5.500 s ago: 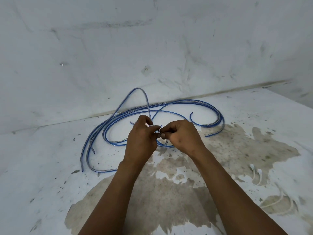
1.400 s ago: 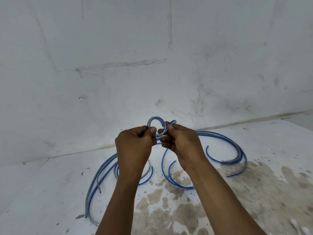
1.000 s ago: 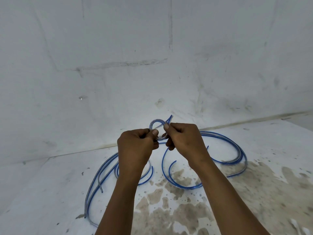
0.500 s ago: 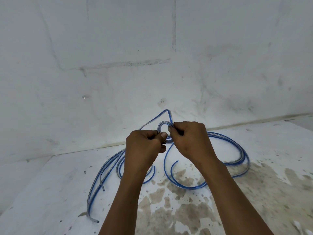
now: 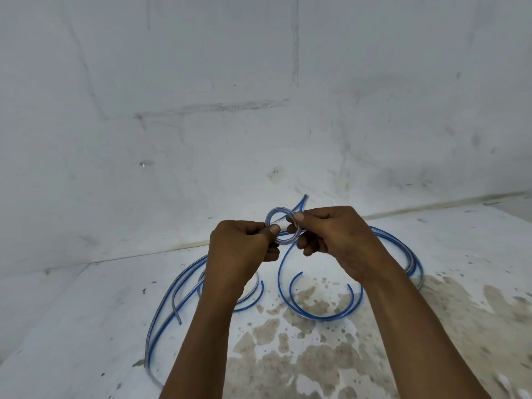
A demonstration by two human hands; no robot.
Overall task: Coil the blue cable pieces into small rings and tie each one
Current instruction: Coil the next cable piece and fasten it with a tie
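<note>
A small ring of blue cable (image 5: 280, 216) is held up above the floor between both hands. My left hand (image 5: 240, 251) pinches its left side with thumb and curled fingers. My right hand (image 5: 335, 240) pinches its right side, and a short free end (image 5: 301, 201) sticks up behind the ring. From the ring a blue strand (image 5: 280, 272) hangs down to the floor. Several loose blue cable pieces (image 5: 322, 313) lie curved on the floor below and behind my hands; parts of them are hidden by my forearms.
The white floor (image 5: 86, 326) carries a large brown stain (image 5: 302, 364) in front of me. A white wall (image 5: 230, 110) rises right behind the cables. Long cable strands (image 5: 161, 315) run out to the left, others (image 5: 408, 254) curve off to the right.
The small loop between my hands has become a rounder, fuller ring. The high arch of cable to the left has dropped, and the free end now pokes up behind the ring.
</note>
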